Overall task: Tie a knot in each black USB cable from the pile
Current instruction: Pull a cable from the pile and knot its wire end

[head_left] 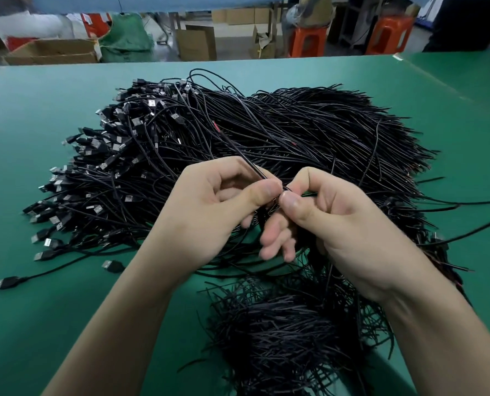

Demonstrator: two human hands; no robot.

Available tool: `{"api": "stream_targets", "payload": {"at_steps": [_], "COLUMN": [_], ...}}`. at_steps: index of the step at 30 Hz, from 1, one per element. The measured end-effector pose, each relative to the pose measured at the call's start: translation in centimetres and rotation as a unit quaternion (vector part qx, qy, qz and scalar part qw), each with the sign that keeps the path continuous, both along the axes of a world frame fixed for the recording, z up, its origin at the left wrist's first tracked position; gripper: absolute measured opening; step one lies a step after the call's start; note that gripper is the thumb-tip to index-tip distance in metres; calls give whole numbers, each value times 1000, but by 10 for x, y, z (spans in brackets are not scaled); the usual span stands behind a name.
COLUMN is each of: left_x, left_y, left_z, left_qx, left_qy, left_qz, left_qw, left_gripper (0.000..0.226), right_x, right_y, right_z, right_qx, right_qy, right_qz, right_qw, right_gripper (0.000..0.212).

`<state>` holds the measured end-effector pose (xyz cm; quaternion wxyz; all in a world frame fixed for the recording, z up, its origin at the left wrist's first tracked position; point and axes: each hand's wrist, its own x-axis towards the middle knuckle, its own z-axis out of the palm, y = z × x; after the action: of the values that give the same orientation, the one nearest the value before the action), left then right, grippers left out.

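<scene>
While pinched between both hands above the pile (266,132), one black USB cable (239,154) runs away and up-left, long axis diagonal. Left hand (215,207) & right hand (332,215) nearly touch, thumbs clamped on it. Risk: thin wire slips, or snags neighbouring strands on the desk (38,138).

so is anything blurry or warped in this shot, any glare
Head view: wide-angle bend curves the green table edge; lower fingers of the right hand are motion-smeared; the left hand is sharper; USB plugs catch small glints; background is soft.
</scene>
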<state>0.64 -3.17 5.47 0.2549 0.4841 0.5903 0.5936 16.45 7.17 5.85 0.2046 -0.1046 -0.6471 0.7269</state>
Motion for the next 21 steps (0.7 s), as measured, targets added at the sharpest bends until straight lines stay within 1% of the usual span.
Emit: {"api": "stream_targets", "payload": {"at_steps": [2, 5, 6, 8, 9, 10, 12, 13, 14, 15, 16, 17, 18, 19, 20, 21], "left_x": [0, 2, 2, 3, 4, 5, 8, 10, 12, 14, 16, 18, 21, 23, 25, 27], "left_y": [0, 0, 0, -1, -1, -1, -1, 0, 0, 1, 1, 2, 3, 4, 6, 7], "left_z": [-1, 0, 1, 1, 1, 1, -1, -1, -1, -2, -5, -7, -10, -14, -17, -19], "left_qx": [0, 35, 48, 71, 81, 90, 119, 139, 162, 185, 206, 219, 225, 227, 228, 228], "left_qy": [-25, 3, 19, 56, 76, 100, 161, 194, 231, 273, 316, 355, 385, 405, 415, 418], "left_qz": [-31, -48, -40, -6, 21, 55, 131, 161, 182, 191, 187, 172, 152, 131, 113, 100], "left_qw": [999, 998, 998, 996, 994, 989, 971, 958, 942, 924, 907, 892, 882, 876, 873, 874], "left_gripper": [6, 10, 10, 11, 12, 12, 10, 8, 8, 8, 9, 10, 11, 11, 12, 12], "right_x": [-1, -1, -2, -3, -3, -4, -5, -5, -6, -8, -10, -13, -15, -15, -15, -14], "right_y": [1, 1, 0, 0, -1, -2, -5, -6, -6, -6, -7, -8, -10, -12, -13, -12], "right_z": [0, -1, -2, -4, -5, -6, -9, -9, -8, -7, -5, -3, 0, 2, 3, 3], "right_qx": [-6, -16, -6, 58, 102, 145, 198, 201, 181, 133, 57, -41, -135, -209, -266, -311], "right_qy": [3, 14, 13, -5, -21, -41, -71, -84, -104, -130, -155, -161, -145, -111, -73, -45], "right_qz": [-47, -102, -117, -169, -209, -262, -369, -392, -377, -324, -242, -143, -52, 11, 41, 44], "right_qw": [999, 995, 993, 984, 972, 953, 905, 894, 903, 928, 956, 976, 979, 972, 960, 948], "right_gripper": [12, 5, 5, 8, 8, 10, 26, 36, 47, 60, 72, 82, 89, 89, 85, 78]}}
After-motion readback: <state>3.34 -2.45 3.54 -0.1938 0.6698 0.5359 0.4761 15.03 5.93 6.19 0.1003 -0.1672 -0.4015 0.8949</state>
